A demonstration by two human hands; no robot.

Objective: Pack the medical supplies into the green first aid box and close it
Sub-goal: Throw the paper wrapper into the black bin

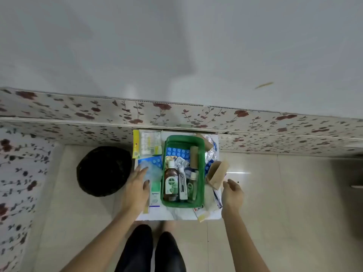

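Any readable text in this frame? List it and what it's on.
"Dettol": label of the brown bottle in the green box.
White tube beside it: dark vertical print, too blurred.
White-green carton left of the box: blue word, unreadable.
Everything else: too small.

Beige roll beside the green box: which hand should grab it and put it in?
The right hand. The beige roll lies just beyond its fingertips, right of the green box. The left hand rests on packets across the box.
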